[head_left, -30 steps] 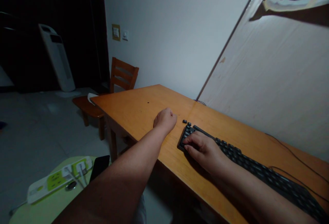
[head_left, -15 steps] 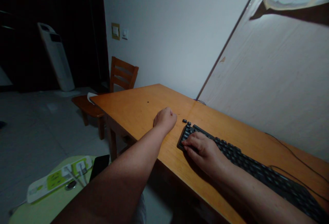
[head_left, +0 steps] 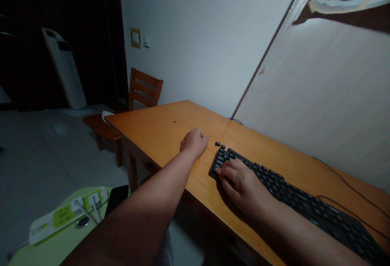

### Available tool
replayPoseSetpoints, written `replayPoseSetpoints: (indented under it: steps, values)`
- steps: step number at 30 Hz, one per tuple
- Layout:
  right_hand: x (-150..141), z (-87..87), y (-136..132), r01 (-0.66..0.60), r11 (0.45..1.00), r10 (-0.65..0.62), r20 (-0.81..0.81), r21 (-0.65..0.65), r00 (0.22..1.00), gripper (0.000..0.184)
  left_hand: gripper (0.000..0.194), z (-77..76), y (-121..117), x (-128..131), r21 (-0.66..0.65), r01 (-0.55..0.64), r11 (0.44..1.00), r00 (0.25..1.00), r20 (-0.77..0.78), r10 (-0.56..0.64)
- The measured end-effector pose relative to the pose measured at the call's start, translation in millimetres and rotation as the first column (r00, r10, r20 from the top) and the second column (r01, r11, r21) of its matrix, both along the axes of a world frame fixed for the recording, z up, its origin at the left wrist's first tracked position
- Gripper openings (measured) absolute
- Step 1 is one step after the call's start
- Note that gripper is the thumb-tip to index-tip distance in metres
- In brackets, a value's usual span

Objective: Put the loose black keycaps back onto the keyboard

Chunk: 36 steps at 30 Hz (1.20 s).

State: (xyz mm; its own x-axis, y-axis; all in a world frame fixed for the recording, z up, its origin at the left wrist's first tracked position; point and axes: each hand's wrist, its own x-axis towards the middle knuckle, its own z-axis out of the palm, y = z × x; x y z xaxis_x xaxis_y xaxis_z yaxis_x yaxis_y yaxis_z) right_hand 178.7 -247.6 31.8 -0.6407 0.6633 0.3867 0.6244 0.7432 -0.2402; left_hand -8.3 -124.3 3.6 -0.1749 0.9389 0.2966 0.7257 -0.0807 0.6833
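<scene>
A black keyboard (head_left: pixel 304 201) lies lengthwise along the wooden table (head_left: pixel 152 123). My right hand (head_left: pixel 236 178) is over its left end, the thumb and fingers pinched together at the keys of the near corner. Whatever is between those fingertips is too small and hidden to name. Left of the keyboard, my left hand (head_left: pixel 194 143) rests on the tabletop in a closed fist, and its inside is hidden. Two loose black keycaps, one keycap (head_left: pixel 217 144) and another keycap (head_left: pixel 223 147), lie just beyond the keyboard's far left corner, between the hands.
Black cables (head_left: pixel 341 209) run across the table at the right. At lower left, a power strip (head_left: pixel 63 217) with plugs and a dark phone (head_left: pixel 117 197) lie on a pale green stool (head_left: pixel 57 254). A wooden chair (head_left: pixel 144 89) stands behind the table's left end, by the wall.
The whole view has shifted very slightly. Both hands keep nearly the same places, the left in a fist and the right pinched at the keyboard's left end.
</scene>
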Motion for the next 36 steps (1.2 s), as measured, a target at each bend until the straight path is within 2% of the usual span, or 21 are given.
replayPoseSetpoints:
  steps: [5, 14, 20, 36]
  values:
    - [0, -1.9, 3, 0.002, 1.0, -0.001, -0.067, 0.014, 0.998, 0.02, 0.012, 0.4, 0, 0, -0.015, 0.002, 1.0, 1.0, -0.008, -0.002]
    - [1, -0.4, 9, -0.046, 0.999, 0.046, -0.071, 0.001, 0.996, 0.017, 0.012, -0.9, 1, 0, 0.003, -0.004, 1.0, 0.999, -0.042, 0.004]
    - [0, -1.9, 12, -0.019, 0.999, 0.016, -0.113, -0.03, 0.993, 0.01, 0.012, 0.1, 1, 0, -0.011, -0.01, 1.0, 1.0, -0.027, 0.01]
    - [0, -6.4, 10, -0.028, 0.999, 0.022, -0.179, -0.03, 0.984, 0.013, 0.012, 1.6, -1, 0, -0.02, -0.005, 1.0, 1.0, -0.011, 0.005]
